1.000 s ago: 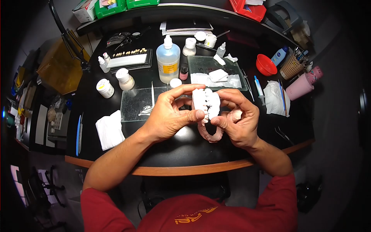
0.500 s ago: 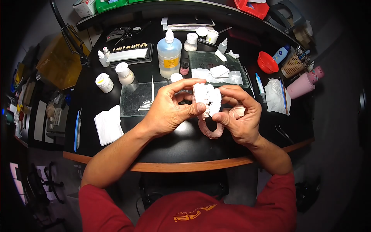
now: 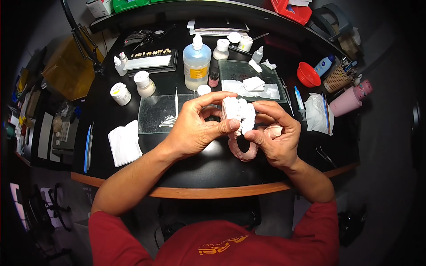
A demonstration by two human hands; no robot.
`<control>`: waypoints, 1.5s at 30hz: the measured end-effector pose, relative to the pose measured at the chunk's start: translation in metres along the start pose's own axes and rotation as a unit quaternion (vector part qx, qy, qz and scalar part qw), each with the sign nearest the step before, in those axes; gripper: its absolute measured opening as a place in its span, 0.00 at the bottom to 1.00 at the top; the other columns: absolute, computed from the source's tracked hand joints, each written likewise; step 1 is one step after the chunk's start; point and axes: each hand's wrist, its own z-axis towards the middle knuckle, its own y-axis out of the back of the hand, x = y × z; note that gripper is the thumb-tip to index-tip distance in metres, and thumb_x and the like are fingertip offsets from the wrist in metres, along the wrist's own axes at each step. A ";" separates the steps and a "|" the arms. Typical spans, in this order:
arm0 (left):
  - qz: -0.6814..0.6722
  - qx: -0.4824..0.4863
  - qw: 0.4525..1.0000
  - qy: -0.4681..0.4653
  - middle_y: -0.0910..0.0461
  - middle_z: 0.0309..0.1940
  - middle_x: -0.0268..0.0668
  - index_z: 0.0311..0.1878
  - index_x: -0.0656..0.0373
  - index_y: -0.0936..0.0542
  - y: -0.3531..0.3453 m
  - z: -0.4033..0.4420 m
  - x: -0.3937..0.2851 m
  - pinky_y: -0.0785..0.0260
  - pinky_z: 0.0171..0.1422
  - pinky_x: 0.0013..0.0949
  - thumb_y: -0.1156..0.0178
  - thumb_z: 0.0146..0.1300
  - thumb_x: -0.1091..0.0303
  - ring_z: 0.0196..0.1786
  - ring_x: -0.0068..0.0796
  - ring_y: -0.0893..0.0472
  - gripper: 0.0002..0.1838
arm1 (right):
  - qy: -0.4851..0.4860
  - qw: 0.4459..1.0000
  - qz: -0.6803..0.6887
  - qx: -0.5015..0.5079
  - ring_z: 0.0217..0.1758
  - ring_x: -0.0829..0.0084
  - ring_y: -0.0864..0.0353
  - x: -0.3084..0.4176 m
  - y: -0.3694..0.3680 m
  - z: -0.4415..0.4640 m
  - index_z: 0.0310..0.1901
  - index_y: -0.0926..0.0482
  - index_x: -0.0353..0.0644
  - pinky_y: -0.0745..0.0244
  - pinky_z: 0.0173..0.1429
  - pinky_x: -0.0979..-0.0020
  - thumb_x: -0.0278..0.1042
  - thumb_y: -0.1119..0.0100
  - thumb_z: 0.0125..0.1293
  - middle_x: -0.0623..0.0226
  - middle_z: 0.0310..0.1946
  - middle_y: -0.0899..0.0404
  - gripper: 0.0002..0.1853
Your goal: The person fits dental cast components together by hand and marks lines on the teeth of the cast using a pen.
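Between my two hands is a white plaster dental cast (image 3: 247, 116), held up over the near part of the table. My left hand (image 3: 195, 124) grips its left side, index finger along the top and thumb on the front. The thumb and fingers of my right hand (image 3: 282, 139) close on its right side. A pale lump (image 3: 272, 130) sits against the right palm; I cannot make out what it is. Just below the cast shows a pinkish horseshoe-shaped dental arch (image 3: 244, 155); whether it touches the cast is unclear.
A glass slab (image 3: 153, 108) with a white instrument lies at left, near a folded tissue (image 3: 124, 144) and jars. Behind stand a large liquid bottle (image 3: 197, 66) and a tooth shade guide (image 3: 148, 61). Rightward are a second slab (image 3: 226, 71), a syringe (image 3: 300, 103) and a red bowl (image 3: 308, 74).
The view has shifted very slightly. Both hands keep their grip on the cast, which has barely moved.
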 end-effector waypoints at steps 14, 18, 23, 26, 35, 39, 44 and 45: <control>-0.006 0.003 1.000 0.008 0.22 0.60 0.41 0.71 0.64 0.26 -0.001 -0.001 -0.004 0.15 0.54 0.36 0.23 0.61 0.62 0.61 0.34 0.20 0.38 | 0.026 0.999 -0.033 -0.004 0.53 0.72 0.15 0.001 -0.001 0.001 0.58 0.16 0.38 0.14 0.56 0.72 0.23 0.18 0.55 0.57 0.54 0.18 0.28; -0.010 0.008 1.000 -0.008 0.23 0.60 0.40 0.73 0.64 0.27 -0.001 0.000 -0.004 0.15 0.55 0.37 0.22 0.61 0.62 0.62 0.34 0.20 0.39 | 0.034 0.999 -0.020 -0.006 0.54 0.72 0.14 0.002 -0.002 0.000 0.59 0.16 0.37 0.14 0.55 0.73 0.21 0.19 0.55 0.56 0.55 0.18 0.28; -0.016 0.015 1.000 -0.007 0.24 0.59 0.38 0.73 0.64 0.27 -0.001 0.000 -0.006 0.15 0.57 0.35 0.22 0.61 0.64 0.61 0.32 0.20 0.39 | 0.073 0.997 -0.036 -0.001 0.52 0.72 0.13 0.000 -0.001 0.002 0.59 0.16 0.37 0.16 0.47 0.79 0.21 0.20 0.55 0.55 0.56 0.18 0.27; -0.036 0.020 0.999 0.003 0.26 0.56 0.35 0.72 0.62 0.26 -0.002 0.000 -0.007 0.17 0.59 0.30 0.22 0.61 0.68 0.59 0.28 0.20 0.37 | 0.056 0.997 -0.048 0.000 0.51 0.72 0.12 0.003 0.000 0.000 0.59 0.16 0.37 0.19 0.42 0.81 0.20 0.20 0.56 0.55 0.56 0.18 0.27; 0.001 0.010 1.000 -0.001 0.27 0.61 0.37 0.72 0.63 0.26 -0.001 -0.001 -0.010 0.20 0.66 0.38 0.20 0.56 0.70 0.66 0.34 0.22 0.40 | 0.057 0.997 -0.049 0.009 0.51 0.70 0.11 0.003 0.000 0.000 0.60 0.17 0.36 0.20 0.40 0.82 0.20 0.21 0.57 0.54 0.57 0.19 0.27; 0.011 -0.001 1.000 -0.023 0.29 0.62 0.36 0.71 0.62 0.25 -0.001 -0.001 -0.009 0.24 0.71 0.40 0.19 0.54 0.72 0.68 0.33 0.24 0.40 | 0.070 0.997 -0.041 0.010 0.53 0.68 0.11 0.005 -0.003 0.001 0.60 0.18 0.35 0.20 0.38 0.82 0.18 0.22 0.57 0.53 0.57 0.19 0.27; 0.023 -0.032 0.996 -0.075 0.26 0.59 0.33 0.68 0.57 0.21 -0.002 0.000 -0.002 0.22 0.65 0.32 0.15 0.49 0.69 0.63 0.27 0.22 0.40 | 0.068 0.996 -0.063 0.015 0.55 0.66 0.11 0.007 -0.001 0.000 0.58 0.18 0.34 0.18 0.41 0.81 0.17 0.24 0.58 0.52 0.57 0.19 0.25; 0.023 -0.034 0.996 -0.078 0.26 0.59 0.33 0.68 0.57 0.21 -0.003 0.000 -0.002 0.22 0.65 0.32 0.15 0.49 0.69 0.63 0.26 0.22 0.40 | 0.071 0.996 -0.058 0.012 0.55 0.66 0.11 0.007 -0.002 0.001 0.58 0.18 0.34 0.18 0.41 0.81 0.17 0.24 0.59 0.52 0.57 0.19 0.24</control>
